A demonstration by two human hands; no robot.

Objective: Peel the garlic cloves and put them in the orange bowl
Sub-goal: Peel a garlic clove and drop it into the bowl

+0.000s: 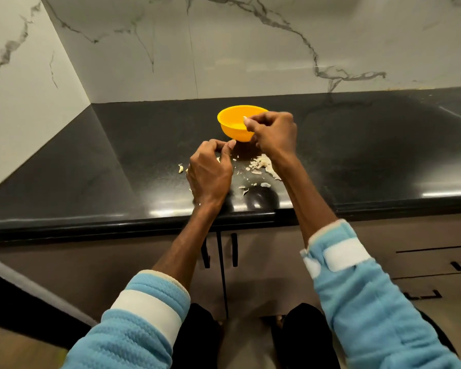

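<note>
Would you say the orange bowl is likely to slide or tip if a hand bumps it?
Probably slides: the orange bowl looks like thin plastic, so light, on a glossy countertop. Tipping seems less likely; it sits low and wide.

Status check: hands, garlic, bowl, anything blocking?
Right hand pinches a pale garlic clove over the orange bowl. Left hand curled low over counter, contents unclear. Peel scraps litter the counter; nothing blocks the bowl.

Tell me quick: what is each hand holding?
Left hand: fingers curled; cannot tell if it holds anything.
Right hand: pinches a small white bit, seemingly a garlic clove, over the orange bowl.
</note>
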